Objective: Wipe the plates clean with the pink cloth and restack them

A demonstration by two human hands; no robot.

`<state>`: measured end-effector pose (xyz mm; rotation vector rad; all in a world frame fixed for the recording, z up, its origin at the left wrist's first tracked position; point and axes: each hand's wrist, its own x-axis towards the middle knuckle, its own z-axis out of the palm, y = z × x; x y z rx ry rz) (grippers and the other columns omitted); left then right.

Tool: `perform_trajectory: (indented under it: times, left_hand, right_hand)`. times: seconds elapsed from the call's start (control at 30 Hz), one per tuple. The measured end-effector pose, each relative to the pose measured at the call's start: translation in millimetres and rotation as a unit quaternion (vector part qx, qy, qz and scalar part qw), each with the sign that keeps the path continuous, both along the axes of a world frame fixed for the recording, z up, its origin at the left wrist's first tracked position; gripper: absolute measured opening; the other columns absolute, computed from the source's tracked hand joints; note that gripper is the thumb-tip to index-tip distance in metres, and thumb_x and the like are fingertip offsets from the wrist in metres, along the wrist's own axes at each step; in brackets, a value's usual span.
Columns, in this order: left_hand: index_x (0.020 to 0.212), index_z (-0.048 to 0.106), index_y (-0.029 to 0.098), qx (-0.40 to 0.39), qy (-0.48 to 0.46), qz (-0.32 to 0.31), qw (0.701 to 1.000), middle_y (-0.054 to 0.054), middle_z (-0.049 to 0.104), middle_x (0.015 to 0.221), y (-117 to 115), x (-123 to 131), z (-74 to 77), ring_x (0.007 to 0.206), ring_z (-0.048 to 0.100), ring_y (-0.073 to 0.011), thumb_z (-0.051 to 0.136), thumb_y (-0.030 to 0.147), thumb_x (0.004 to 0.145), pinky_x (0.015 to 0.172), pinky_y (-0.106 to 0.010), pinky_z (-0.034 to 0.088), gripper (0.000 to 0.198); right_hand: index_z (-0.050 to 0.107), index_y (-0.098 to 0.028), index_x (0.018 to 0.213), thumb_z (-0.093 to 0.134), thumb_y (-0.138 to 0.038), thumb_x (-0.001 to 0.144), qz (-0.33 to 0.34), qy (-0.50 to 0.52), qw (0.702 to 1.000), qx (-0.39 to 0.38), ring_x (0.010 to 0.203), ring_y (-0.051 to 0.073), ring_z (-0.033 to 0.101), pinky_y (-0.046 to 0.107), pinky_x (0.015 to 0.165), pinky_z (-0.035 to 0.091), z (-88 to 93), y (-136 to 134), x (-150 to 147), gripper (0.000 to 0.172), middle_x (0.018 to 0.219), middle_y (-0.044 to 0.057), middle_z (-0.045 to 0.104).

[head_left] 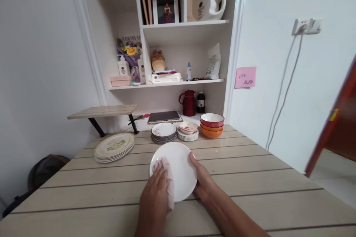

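A round white plate (182,170) is held up over the wooden table, tilted toward me. My right hand (202,176) grips its right edge, thumb on the face and the other fingers behind it. My left hand (155,189) presses a pale pink cloth (170,189) against the left part of the plate, fingers bent over the cloth. Just beyond the plate stand a stack of dark-rimmed plates (164,130) and a stack of small white plates (188,136) with little patterned dishes (188,127) on top.
Several cream plates with a green pattern (114,146) are stacked at the left, near a small raised wooden shelf (102,111). Red and orange bowls (211,126) stand stacked at the right. Behind are a red jug (189,103), a dark bottle (200,102) and a dark flat item (164,116).
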<state>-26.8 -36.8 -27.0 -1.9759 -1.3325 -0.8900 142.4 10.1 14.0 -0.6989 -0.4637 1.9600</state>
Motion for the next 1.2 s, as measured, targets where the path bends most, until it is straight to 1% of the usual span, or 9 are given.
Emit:
perform_trajectory:
  times: [0.17, 0.3, 0.43, 0.6, 0.73, 0.9, 1.07, 1.13, 1.2]
  left_hand:
    - [0.129, 0.056, 0.015, -0.038, -0.063, -0.058, 0.996, -0.012, 0.060, 0.133, -3.5, 23.9, -8.2, 0.125, 0.053, -0.0206, 0.041, 0.011, 0.091, 0.100, -0.035, 0.050, 0.041]
    - [0.137, 0.049, 0.017, -0.073, -0.081, -0.113, 0.988, -0.012, 0.050, 0.143, 8.6, 36.0, -8.4, 0.136, 0.040, -0.0238, 0.037, 0.004, 0.087, 0.105, -0.043, 0.047, 0.053]
    - [0.144, 0.039, 0.016, -0.153, -0.081, -0.091, 0.981, -0.013, 0.039, 0.150, 18.3, 47.0, 15.2, 0.142, 0.027, -0.0277, 0.035, 0.003, 0.086, 0.110, -0.054, 0.036, 0.060]
    - [0.145, 0.037, 0.020, -0.214, -0.051, -0.056, 0.974, -0.009, 0.037, 0.151, 30.5, 46.8, 52.5, 0.142, 0.027, -0.0287, 0.035, 0.015, 0.092, 0.113, -0.060, 0.023, 0.054]
    - [0.143, 0.040, 0.021, -0.203, -0.058, 0.001, 0.978, -0.010, 0.040, 0.149, 41.8, 35.1, 59.0, 0.140, 0.032, -0.0302, 0.036, 0.026, 0.094, 0.111, -0.063, 0.022, 0.049]
    - [0.136, 0.050, 0.013, -0.177, -0.036, 0.062, 0.982, -0.016, 0.046, 0.144, 36.7, 26.0, 45.4, 0.135, 0.041, -0.0301, 0.035, 0.027, 0.094, 0.112, -0.059, 0.023, 0.046]
    - [0.130, 0.055, 0.008, -0.115, -0.043, 0.070, 0.990, -0.021, 0.052, 0.138, 20.6, 21.3, 7.6, 0.131, 0.047, -0.0310, 0.038, 0.028, 0.093, 0.112, -0.053, 0.029, 0.045]
    - [0.129, 0.056, 0.008, -0.101, -0.046, 0.058, 0.992, -0.021, 0.051, 0.139, 17.9, 18.9, -7.9, 0.129, 0.048, -0.0315, 0.037, 0.026, 0.093, 0.108, -0.053, 0.036, 0.045]
    - [0.133, 0.052, 0.009, -0.106, -0.055, 0.036, 0.992, -0.020, 0.049, 0.141, 16.8, 18.3, -15.6, 0.130, 0.047, -0.0310, 0.039, 0.026, 0.092, 0.107, -0.051, 0.038, 0.046]
  right_hand:
    - [0.058, -0.006, 0.123, 0.052, -0.055, 0.089, 0.019, 0.008, 1.000, 0.016, 0.101, 0.024, 0.068, 0.036, 0.097, 0.048, 0.2, -0.2, 0.9, 0.061, 0.108, 0.017, 0.072]
    - [0.059, -0.005, 0.122, 0.052, -0.057, 0.088, 0.050, -0.014, 0.998, 0.041, 0.101, 0.023, 0.068, 0.034, 0.099, 0.046, -1.8, -1.6, 0.8, 0.063, 0.109, 0.016, 0.071]
    - [0.057, -0.009, 0.126, 0.049, -0.052, 0.091, 0.080, 0.006, 0.995, 0.060, 0.102, 0.022, 0.068, 0.034, 0.100, 0.045, -2.6, -3.0, -0.8, 0.056, 0.111, 0.013, 0.071]
    - [0.058, -0.011, 0.126, 0.048, -0.050, 0.092, 0.055, 0.032, 0.996, 0.060, 0.097, 0.021, 0.069, 0.035, 0.098, 0.046, -2.6, -0.6, -2.8, 0.052, 0.108, 0.012, 0.072]
    - [0.057, -0.007, 0.126, 0.043, -0.051, 0.094, 0.044, 0.052, 0.997, 0.046, 0.098, 0.023, 0.069, 0.036, 0.097, 0.047, -2.1, 1.8, -1.5, 0.056, 0.109, 0.015, 0.072]
    - [0.054, -0.007, 0.129, 0.040, -0.052, 0.094, 0.035, 0.066, 0.997, 0.029, 0.102, 0.023, 0.067, 0.038, 0.099, 0.046, 0.1, 1.7, -0.7, 0.059, 0.111, 0.015, 0.071]
    - [0.053, -0.005, 0.128, 0.047, -0.053, 0.091, 0.005, 0.048, 0.999, 0.010, 0.100, 0.024, 0.068, 0.038, 0.095, 0.049, -1.7, 2.9, -1.3, 0.061, 0.110, 0.017, 0.071]
    - [0.053, -0.005, 0.128, 0.049, -0.053, 0.090, 0.004, 0.039, 0.999, 0.005, 0.099, 0.025, 0.069, 0.039, 0.094, 0.050, -2.0, 3.2, -1.2, 0.062, 0.109, 0.018, 0.071]
    - [0.053, -0.005, 0.128, 0.049, -0.053, 0.090, 0.008, 0.038, 0.999, 0.004, 0.100, 0.025, 0.069, 0.038, 0.093, 0.050, -1.1, 2.5, -0.7, 0.062, 0.108, 0.018, 0.071]
